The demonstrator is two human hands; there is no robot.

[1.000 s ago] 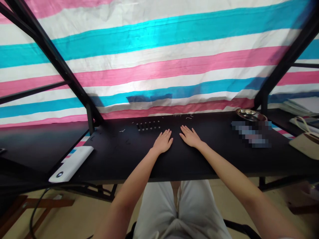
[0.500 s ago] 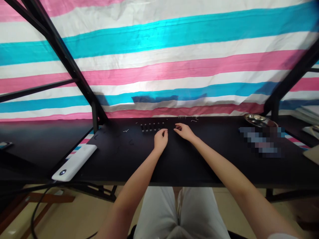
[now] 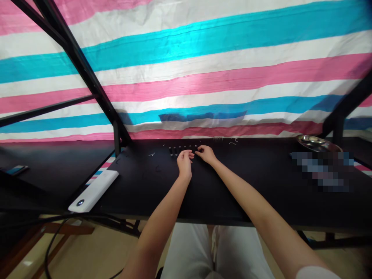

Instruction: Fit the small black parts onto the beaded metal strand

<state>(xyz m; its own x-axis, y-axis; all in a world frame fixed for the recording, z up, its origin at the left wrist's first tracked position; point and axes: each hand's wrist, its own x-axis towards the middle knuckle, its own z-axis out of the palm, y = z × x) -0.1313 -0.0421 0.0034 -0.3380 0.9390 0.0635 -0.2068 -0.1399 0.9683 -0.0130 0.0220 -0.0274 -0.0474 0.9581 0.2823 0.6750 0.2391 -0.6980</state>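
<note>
Several small dark pieces (image 3: 171, 151) line up near the back edge of the table (image 3: 212, 197), probably light, stiff and easily nudged, best taken by their sides. The left hand (image 3: 185, 164) and right hand (image 3: 206, 154) bend their fingers beside the rightmost ones; whether either pinches anything cannot be told.

i'm getting hit with glare mid-way up that striped sheet (image 3: 180, 66), with murky shadows along its bottom. black table's (image 3: 273, 182) pretty dim, metal dish (image 3: 318, 143) catches a glint. edges look stretched, tiny pieces (image 3: 170, 151) come out soft, pixelated patch (image 3: 322, 170) at right.
</note>
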